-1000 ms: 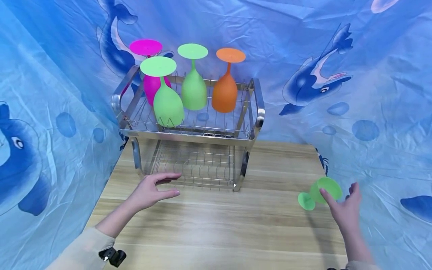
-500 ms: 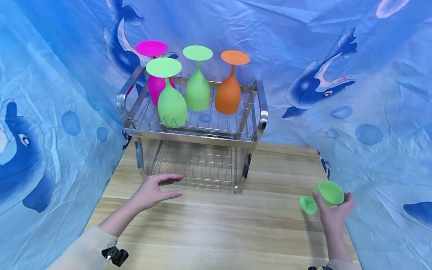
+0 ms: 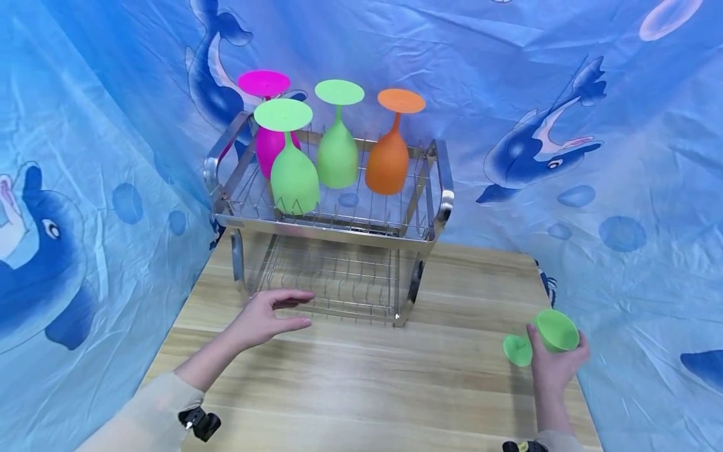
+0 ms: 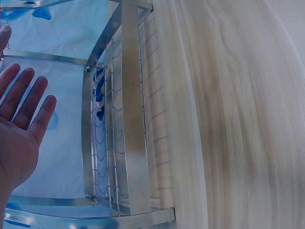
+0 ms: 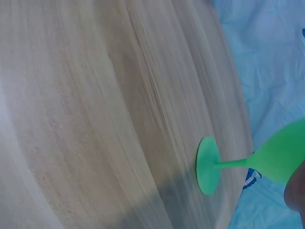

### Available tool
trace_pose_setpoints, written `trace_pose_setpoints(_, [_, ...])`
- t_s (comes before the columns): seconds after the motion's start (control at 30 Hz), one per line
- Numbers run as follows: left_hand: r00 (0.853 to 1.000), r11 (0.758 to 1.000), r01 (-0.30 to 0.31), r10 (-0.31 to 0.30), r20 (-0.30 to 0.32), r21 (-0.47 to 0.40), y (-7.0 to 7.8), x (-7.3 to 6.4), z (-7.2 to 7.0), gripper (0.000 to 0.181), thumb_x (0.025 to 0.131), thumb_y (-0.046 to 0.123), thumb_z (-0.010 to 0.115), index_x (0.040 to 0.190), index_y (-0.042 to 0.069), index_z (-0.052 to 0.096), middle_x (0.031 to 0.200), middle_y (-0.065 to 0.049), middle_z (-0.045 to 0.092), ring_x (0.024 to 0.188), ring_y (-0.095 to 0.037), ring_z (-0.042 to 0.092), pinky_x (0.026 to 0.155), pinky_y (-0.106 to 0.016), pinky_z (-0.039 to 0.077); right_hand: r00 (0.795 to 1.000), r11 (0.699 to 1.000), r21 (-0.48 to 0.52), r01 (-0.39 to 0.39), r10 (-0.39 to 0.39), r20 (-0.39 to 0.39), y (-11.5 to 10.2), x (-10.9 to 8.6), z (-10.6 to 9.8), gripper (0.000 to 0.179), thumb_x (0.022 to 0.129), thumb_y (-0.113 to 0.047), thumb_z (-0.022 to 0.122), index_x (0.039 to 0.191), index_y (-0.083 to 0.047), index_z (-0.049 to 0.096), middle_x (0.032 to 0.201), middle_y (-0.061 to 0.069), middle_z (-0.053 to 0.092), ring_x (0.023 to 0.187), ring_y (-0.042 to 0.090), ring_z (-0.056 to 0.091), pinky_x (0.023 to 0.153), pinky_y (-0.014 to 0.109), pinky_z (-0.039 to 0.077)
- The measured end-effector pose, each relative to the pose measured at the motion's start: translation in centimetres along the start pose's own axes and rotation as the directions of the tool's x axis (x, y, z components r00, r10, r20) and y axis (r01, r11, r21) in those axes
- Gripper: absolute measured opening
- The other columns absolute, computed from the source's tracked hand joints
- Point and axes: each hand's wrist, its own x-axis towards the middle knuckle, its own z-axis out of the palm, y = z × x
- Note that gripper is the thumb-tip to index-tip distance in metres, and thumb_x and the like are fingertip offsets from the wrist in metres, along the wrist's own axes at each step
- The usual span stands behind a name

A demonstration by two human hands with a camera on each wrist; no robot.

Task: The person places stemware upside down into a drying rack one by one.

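Note:
At the table's right side, my right hand grips the bowl of a green goblet, thumb on one side and fingers on the other. Its round foot shows to the left of the bowl; in the right wrist view the green goblet has its stem and foot in sight, while only a bit of the hand appears. My left hand hovers in front of the rack's lower tier, thumb and fingers apart, holding nothing. The left wrist view has this left hand with fingers extended beside the metal frame.
A two-tier metal dish rack stands at the back left of the wooden table. Upside down on its top tier are a magenta goblet, two green goblets, the front green goblet among them, and an orange goblet. Blue dolphin-print curtains surround the table.
My right hand has moved left onto the green goblet and closed around its bowl. The left hand keeps its pose, and the whole view has shifted slightly.

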Motion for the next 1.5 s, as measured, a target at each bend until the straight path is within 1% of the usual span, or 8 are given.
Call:
trace_pose_setpoints(0.27, [1.000, 0.999, -0.014, 0.014, -0.010, -0.028, -0.1, 0.2, 0.5, 0.051, 0.092, 0.025, 0.087, 0.138, 0.012, 0.072, 0.136, -0.005, 0.073, 0.128, -0.030, 0.068, 0.108, -0.042, 0.056, 0.999, 0.999, 0.027, 0.040, -0.041, 0.016, -1.2, -0.9, -0.5, 0.103, 0.092, -0.041, 0.085, 0.168, -0.013, 0.020, 0.172, 0.017, 0.023, 0.157, 0.031, 0.026, 0.133, 0.039, 0.018])
trace_pose_setpoints(0.4, [1.000, 0.999, -0.023, 0.023, -0.013, -0.025, -0.1, 0.3, 0.7, 0.051, 0.091, 0.026, 0.088, 0.138, 0.012, 0.072, 0.136, -0.004, 0.073, 0.127, -0.029, 0.068, 0.108, -0.042, 0.056, 0.993, 0.996, 0.059, 0.061, -0.066, 0.094, -2.4, -1.9, -0.3, 0.099, 0.092, -0.034, 0.087, 0.167, -0.015, 0.025, 0.164, 0.014, 0.035, 0.147, 0.027, 0.039, 0.126, 0.029, 0.032])
trace_pose_setpoints(0.57, [0.999, 0.999, -0.034, 0.034, 0.000, -0.007, 0.2, 0.3, 0.8, 0.052, 0.090, 0.027, 0.089, 0.137, 0.013, 0.072, 0.136, -0.004, 0.073, 0.126, -0.028, 0.068, 0.108, -0.044, 0.056, 0.974, 0.989, 0.132, 0.066, -0.093, 0.207, -4.0, -3.7, 0.2, 0.095, 0.092, -0.022, 0.088, 0.165, -0.013, 0.028, 0.145, -0.004, 0.048, 0.130, 0.014, 0.050, 0.106, 0.012, 0.043])
trace_pose_setpoints(0.73, [0.998, 0.997, -0.065, 0.065, 0.009, 0.030, 0.8, 0.2, 0.8, 0.051, 0.090, 0.029, 0.089, 0.136, 0.013, 0.073, 0.135, -0.002, 0.074, 0.126, -0.028, 0.069, 0.107, -0.046, 0.057, 0.945, 0.972, 0.235, 0.028, -0.102, 0.312, -6.0, -5.7, 0.2, 0.080, 0.094, -0.010, 0.084, 0.158, -0.014, 0.035, 0.135, -0.008, 0.053, 0.121, 0.006, 0.054, 0.097, 0.010, 0.047])
trace_pose_setpoints(0.93, [0.994, 0.991, -0.109, 0.108, 0.012, 0.084, 1.6, 0.4, 0.9, 0.050, 0.088, 0.029, 0.090, 0.133, 0.013, 0.075, 0.131, -0.001, 0.076, 0.122, -0.026, 0.071, 0.105, -0.045, 0.058, 0.880, 0.944, 0.331, -0.008, -0.150, 0.450, -8.7, -9.0, 0.0, 0.061, 0.100, 0.001, 0.073, 0.148, -0.021, 0.042, 0.133, -0.003, 0.057, 0.119, 0.007, 0.058, 0.097, 0.011, 0.051])
trace_pose_setpoints(1.2, [0.982, 0.974, -0.179, 0.169, 0.083, 0.136, 4.2, 2.0, 1.4, 0.052, 0.088, 0.034, 0.090, 0.135, 0.015, 0.075, 0.132, 0.001, 0.075, 0.118, -0.021, 0.072, 0.102, -0.040, 0.060, 0.748, 0.846, 0.533, -0.012, -0.347, 0.566, -11.7, -13.1, 0.6, 0.063, 0.098, 0.018, 0.061, 0.152, -0.008, 0.043, 0.137, 0.005, 0.058, 0.120, 0.013, 0.061, 0.103, 0.020, 0.054])
trace_pose_setpoints(1.33, [0.966, 0.959, -0.243, 0.224, 0.130, 0.149, 5.7, 3.2, 2.3, 0.050, 0.087, 0.032, 0.092, 0.132, 0.016, 0.076, 0.129, 0.003, 0.076, 0.115, -0.016, 0.072, 0.100, -0.036, 0.061, 0.701, 0.807, 0.590, -0.026, -0.406, 0.586, -12.5, -14.6, 1.3, 0.064, 0.095, 0.018, 0.063, 0.151, -0.006, 0.044, 0.135, 0.005, 0.062, 0.119, 0.013, 0.063, 0.102, 0.023, 0.056])
trace_pose_setpoints(1.5, [0.931, 0.929, -0.343, 0.317, 0.183, 0.139, 7.5, 4.4, 3.8, 0.051, 0.085, 0.029, 0.093, 0.131, 0.014, 0.077, 0.126, -0.002, 0.078, 0.114, -0.018, 0.074, 0.097, -0.033, 0.061, 0.655, 0.757, 0.652, -0.048, -0.468, 0.593, -13.4, -16.0, 2.7, 0.063, 0.094, 0.015, 0.067, 0.150, -0.006, 0.046, 0.135, 0.006, 0.063, 0.121, 0.016, 0.064, 0.103, 0.026, 0.056])
